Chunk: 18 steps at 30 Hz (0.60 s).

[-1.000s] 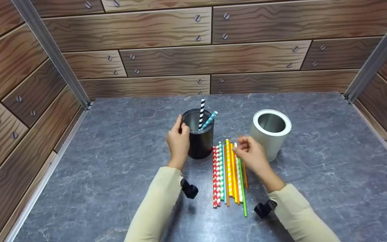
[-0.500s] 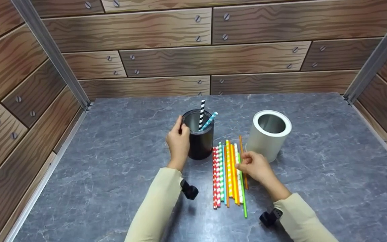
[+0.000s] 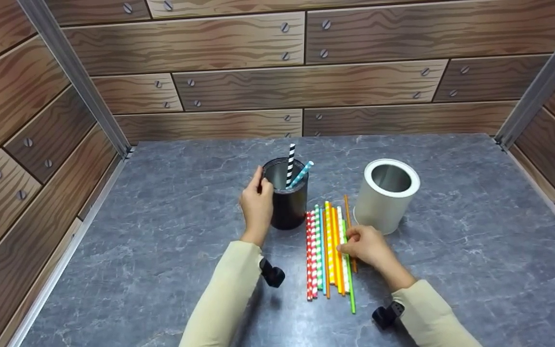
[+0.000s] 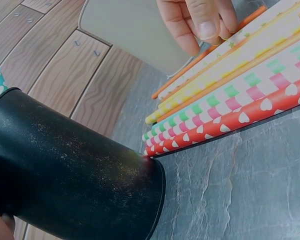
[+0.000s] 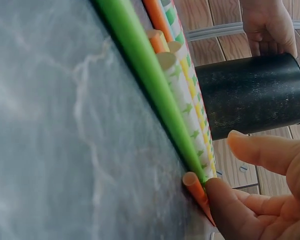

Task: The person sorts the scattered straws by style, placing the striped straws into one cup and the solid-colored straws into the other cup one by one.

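My left hand (image 3: 257, 212) holds the black cup (image 3: 289, 209) at the left of its rim. Inside that cup lean a black-and-white striped straw (image 3: 291, 161) and a blue dotted straw (image 3: 302, 174). Over the right end of a row of paper straws is my right hand (image 3: 369, 246). Its thumb and forefinger stand apart in the right wrist view, with a fingertip (image 5: 222, 192) right at the green straw (image 5: 145, 70) and an orange straw (image 5: 195, 186). White straws with green stars (image 5: 180, 87) lie beside the green one. Red heart-patterned straws (image 4: 240, 117) form the row's left end.
A white cup (image 3: 378, 212) stands upright behind my right hand, close to the orange straw's far end. Wood-patterned walls (image 3: 239, 86) enclose the grey marbled table (image 3: 171, 202) at the back and sides. Each sleeve carries a small black camera (image 3: 272, 273).
My right hand has come down along the straws toward me, from their far ends to about the middle of the row. My left hand stays at the black cup.
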Each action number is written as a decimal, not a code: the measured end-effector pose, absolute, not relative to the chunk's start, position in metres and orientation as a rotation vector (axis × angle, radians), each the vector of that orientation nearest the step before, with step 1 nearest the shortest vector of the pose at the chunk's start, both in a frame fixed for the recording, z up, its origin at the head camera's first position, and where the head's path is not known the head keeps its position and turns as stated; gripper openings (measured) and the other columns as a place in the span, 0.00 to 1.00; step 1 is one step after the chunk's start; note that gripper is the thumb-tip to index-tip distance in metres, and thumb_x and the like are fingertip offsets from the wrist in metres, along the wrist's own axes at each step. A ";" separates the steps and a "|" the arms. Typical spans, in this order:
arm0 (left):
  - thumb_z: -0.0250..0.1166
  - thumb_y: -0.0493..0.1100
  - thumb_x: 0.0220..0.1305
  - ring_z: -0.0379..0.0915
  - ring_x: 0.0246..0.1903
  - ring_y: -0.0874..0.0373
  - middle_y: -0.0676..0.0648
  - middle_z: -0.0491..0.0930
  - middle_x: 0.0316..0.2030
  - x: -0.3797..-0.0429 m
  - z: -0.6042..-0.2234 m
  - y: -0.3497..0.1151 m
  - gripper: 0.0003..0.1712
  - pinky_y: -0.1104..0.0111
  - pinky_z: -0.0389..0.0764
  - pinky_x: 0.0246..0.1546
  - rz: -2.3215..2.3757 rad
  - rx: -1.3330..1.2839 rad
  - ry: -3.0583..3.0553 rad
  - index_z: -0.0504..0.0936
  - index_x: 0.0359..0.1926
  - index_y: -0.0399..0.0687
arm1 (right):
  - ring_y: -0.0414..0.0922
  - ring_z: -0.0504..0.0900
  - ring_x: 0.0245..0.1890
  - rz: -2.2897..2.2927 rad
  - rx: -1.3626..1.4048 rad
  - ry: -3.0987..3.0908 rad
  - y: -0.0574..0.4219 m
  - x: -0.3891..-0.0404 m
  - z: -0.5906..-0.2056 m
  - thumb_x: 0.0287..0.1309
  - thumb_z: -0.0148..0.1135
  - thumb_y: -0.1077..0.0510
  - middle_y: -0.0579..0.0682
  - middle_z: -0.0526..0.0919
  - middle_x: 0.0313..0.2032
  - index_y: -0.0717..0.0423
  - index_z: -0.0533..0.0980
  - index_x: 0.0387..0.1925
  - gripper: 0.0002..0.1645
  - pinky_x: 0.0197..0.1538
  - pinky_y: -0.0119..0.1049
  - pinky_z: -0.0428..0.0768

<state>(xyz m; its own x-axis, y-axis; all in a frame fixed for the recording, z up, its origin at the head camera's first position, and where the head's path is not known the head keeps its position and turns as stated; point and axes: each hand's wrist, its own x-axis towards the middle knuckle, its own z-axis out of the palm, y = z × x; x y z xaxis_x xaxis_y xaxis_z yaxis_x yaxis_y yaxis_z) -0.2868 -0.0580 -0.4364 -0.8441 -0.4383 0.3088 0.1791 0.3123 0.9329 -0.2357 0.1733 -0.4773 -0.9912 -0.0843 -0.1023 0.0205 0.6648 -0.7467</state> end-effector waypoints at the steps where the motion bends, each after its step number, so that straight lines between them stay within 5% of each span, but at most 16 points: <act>1: 0.53 0.39 0.60 0.69 0.29 0.59 0.45 0.74 0.56 -0.287 -0.436 -0.058 0.24 0.70 0.71 0.32 -1.573 0.228 -2.068 0.75 0.58 0.45 | 0.39 0.72 0.21 -1.233 -0.055 2.748 0.173 -0.236 -0.478 0.40 0.69 0.59 0.47 0.77 0.21 0.69 0.76 0.40 0.24 0.27 0.33 0.71; 13: 0.54 0.39 0.59 0.59 0.20 0.61 0.42 0.78 0.51 -0.288 -0.437 -0.058 0.24 0.73 0.65 0.24 -1.563 0.218 -2.069 0.75 0.58 0.45 | 0.39 0.71 0.18 -1.184 -0.049 2.786 0.167 -0.240 -0.478 0.37 0.72 0.58 0.45 0.76 0.18 0.66 0.78 0.35 0.21 0.27 0.33 0.70; 18: 0.54 0.39 0.59 0.66 0.26 0.60 0.46 0.76 0.54 -0.286 -0.436 -0.057 0.23 0.72 0.69 0.30 -1.539 0.227 -2.074 0.76 0.57 0.45 | 0.39 0.67 0.16 -1.125 -0.047 2.814 0.163 -0.242 -0.478 0.37 0.72 0.57 0.44 0.71 0.15 0.63 0.76 0.28 0.17 0.23 0.31 0.66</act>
<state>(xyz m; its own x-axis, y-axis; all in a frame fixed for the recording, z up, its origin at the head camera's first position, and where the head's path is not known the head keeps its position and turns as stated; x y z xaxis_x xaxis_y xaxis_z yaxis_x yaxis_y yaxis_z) -0.2864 -0.0573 -0.4364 -0.8386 -0.4399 0.3212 0.1799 0.3329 0.9256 -0.2415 0.1632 -0.4775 -0.9934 -0.0697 -0.0912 0.0124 0.7250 -0.6887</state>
